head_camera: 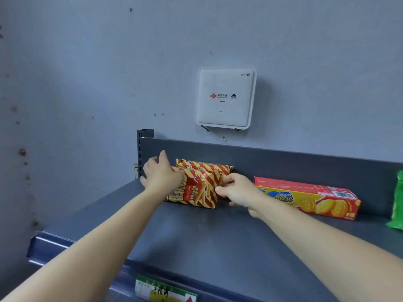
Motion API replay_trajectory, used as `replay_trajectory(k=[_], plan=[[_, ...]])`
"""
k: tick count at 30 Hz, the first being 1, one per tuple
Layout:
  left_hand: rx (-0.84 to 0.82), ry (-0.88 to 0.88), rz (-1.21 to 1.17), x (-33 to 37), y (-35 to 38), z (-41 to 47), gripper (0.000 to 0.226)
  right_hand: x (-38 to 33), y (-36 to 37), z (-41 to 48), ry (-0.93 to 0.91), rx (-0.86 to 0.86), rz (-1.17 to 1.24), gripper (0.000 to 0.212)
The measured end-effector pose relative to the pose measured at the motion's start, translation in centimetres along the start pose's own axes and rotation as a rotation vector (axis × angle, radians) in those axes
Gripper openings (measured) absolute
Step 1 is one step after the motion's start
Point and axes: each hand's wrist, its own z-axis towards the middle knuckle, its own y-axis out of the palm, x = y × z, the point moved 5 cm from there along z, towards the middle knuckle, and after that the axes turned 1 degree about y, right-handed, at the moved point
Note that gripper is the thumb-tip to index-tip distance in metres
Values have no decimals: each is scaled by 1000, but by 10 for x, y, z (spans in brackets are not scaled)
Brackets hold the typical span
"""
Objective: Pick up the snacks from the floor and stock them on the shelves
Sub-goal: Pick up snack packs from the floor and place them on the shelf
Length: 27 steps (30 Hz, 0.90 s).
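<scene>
Head view: a striped snack bag (197, 191) lies on the shelf (196, 240), a cheese box (309, 198) at its 3 o'clock. The left hand (160, 176) presses it with fingers (150, 165) spread; the right hand (238, 191) grips its other end.

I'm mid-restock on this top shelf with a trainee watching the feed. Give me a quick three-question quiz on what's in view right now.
1. True or false: the cheese biscuit box lies to the left of the striped snack bags.
2. What is mounted on the wall above the shelf? A) a clock B) a white Wi-Fi router C) a mirror
3. How many striped snack bags lie on the shelf?

Key: 1 false, the box lies to their right; 2 B; 3 two, one in front of the other.
</scene>
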Motion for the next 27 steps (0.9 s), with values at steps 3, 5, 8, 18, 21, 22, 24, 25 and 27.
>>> replay_trajectory(k=[3,5,8,18,21,22,24,25,27], plan=[[-8,218,65,37,3,-10,68,1,-27,-20,-41,103,-140,46],[-89,332,42,63,13,-22,65,2,-51,-38,-73,174,-268,44],[-209,473,33,102,34,-47,60,8,-87,-68,-80,255,-490,40],[-390,880,38,242,106,-194,42,69,-225,-218,111,333,-1053,48],[-429,974,37,285,123,-253,41,92,-273,-278,218,363,-1093,46],[-447,1006,39,298,128,-274,41,100,-289,-299,261,368,-1109,47],[-477,1066,37,323,139,-318,40,115,-320,-344,329,391,-1129,49],[-487,1095,32,336,143,-341,39,122,-334,-367,363,407,-1134,49],[-508,1158,24,359,149,-387,39,138,-361,-415,441,431,-1146,51]])
